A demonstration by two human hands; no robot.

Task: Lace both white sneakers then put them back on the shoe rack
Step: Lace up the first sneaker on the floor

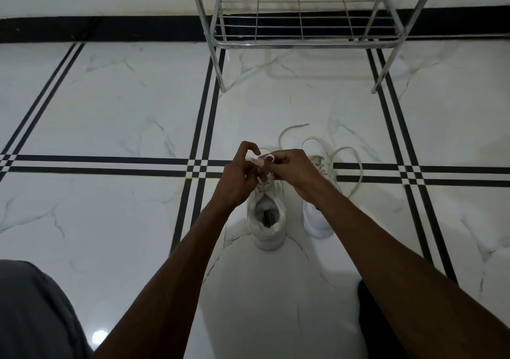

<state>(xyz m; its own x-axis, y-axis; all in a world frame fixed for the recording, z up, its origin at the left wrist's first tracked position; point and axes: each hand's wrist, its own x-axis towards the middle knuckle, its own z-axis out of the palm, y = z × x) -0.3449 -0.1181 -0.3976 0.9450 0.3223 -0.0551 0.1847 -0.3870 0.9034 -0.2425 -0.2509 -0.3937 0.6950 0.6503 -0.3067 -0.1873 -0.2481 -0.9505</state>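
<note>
Head view: both sneakers stand on the floor (110, 110), rack (300, 44) empty at 12 o'clock. Left hand (238, 177) and right hand (296, 172) each pinch a lace end (260, 160) above the left sneaker (266, 220). Right sneaker (320, 220), at 3 o'clock, trails loose laces (356, 171). Judgement: lacing unfinished on both; racking remains.

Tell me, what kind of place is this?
Probably a home entryway or hallway. A metal shoe rack stands against the wall, the floor is glossy marble-look tile with black stripes, and two white sneakers sit on it while both hands work the laces.
</note>
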